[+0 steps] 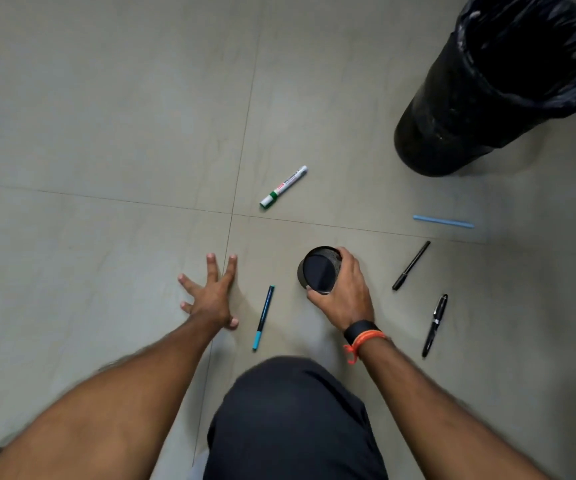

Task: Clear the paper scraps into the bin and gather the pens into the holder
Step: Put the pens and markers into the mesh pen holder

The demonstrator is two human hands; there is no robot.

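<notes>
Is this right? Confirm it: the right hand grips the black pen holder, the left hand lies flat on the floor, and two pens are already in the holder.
Wrong on the pens. In the head view the right hand grips the pen holder, which looks empty; the left hand lies flat on the floor.

Floor tiles [106, 116] showing grey-beige; bin [452, 133], liner, holder [319, 270] showing black; marker [283, 186] white with green band; stick [443, 221] light blue; wristband [366, 339] orange.

The left hand [212, 299] lies spread flat, fingers splayed, while the right hand [343, 294] has its grip closed.
</notes>
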